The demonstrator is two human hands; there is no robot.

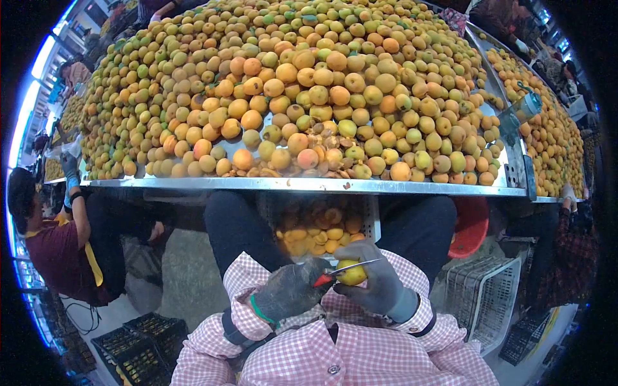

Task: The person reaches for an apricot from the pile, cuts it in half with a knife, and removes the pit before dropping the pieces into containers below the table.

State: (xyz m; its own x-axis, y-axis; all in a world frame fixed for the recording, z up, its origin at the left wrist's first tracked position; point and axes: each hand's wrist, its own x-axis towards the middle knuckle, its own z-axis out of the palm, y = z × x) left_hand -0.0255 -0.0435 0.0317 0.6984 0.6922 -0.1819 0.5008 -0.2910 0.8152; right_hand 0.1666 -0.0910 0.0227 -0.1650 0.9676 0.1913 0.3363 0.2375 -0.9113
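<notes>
My left hand point(295, 289), in a dark grey work glove, is closed round a red-handled knife point(323, 280). The thin blade points right and lies across a yellow-green apricot point(351, 275). My right hand point(380, 283), in a lighter grey glove, grips that apricot from the right, its fingers curled round the fruit. Both hands are over my lap in front of my chest. Just beyond them, between my knees, a crate point(374, 222) holds orange apricot halves point(318, 235).
A metal-edged table point(360, 184) heaped with apricots point(309, 77) spans the view ahead. Cut pieces lie near its edge. A clear bottle point(523, 110) stands at the right. White crates point(479, 296) and a red tub point(470, 228) sit right; black crates point(138, 347) left. Co-workers flank me.
</notes>
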